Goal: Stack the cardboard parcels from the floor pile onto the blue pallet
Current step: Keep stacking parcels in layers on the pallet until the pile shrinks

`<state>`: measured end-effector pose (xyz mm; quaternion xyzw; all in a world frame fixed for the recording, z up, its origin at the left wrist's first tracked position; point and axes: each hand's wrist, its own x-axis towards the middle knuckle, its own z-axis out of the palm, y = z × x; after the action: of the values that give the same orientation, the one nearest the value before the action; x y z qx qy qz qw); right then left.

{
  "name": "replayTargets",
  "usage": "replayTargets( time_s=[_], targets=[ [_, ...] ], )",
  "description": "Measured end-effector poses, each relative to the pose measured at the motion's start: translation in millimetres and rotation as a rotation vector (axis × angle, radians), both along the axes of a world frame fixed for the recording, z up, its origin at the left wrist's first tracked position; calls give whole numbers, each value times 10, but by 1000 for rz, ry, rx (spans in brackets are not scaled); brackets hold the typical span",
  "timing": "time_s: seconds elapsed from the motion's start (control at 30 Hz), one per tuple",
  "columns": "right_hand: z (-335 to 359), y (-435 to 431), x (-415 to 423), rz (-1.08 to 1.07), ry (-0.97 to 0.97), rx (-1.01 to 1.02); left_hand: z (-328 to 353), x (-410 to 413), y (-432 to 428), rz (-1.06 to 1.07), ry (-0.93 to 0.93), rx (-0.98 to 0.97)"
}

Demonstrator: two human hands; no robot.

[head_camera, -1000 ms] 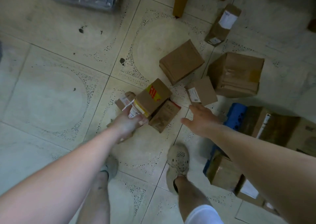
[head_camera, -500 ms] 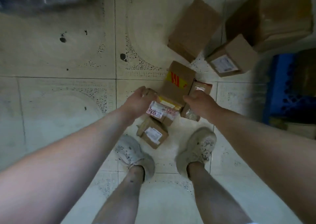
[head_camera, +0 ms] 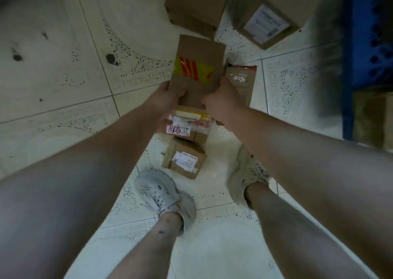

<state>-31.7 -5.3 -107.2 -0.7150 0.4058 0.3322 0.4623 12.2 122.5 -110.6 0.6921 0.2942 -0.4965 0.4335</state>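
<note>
Lifted since before, rectangular cardboard parcel (head_camera: 197, 70) gripped by left hand (head_camera: 164, 100) and right hand (head_camera: 221, 100).

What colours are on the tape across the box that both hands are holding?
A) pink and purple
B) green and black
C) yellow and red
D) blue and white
C: the box gripped by the left hand and the right hand has a yellow band with red stripes across its top.
</note>
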Motion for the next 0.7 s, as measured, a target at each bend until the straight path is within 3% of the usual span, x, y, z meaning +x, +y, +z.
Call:
replayTargets(
  time_s=[0.23,0.5,0.7],
  targets=[
    [1660,155,20,-107,-109,123,1716,75,350,97,-77,-105],
    [4117,493,87,-101,-387,41,4133,231,701,89,-330,-237],
    [5512,443,-76,-76,-614,64,5659,50,764,71,-542,-355]
  ],
)
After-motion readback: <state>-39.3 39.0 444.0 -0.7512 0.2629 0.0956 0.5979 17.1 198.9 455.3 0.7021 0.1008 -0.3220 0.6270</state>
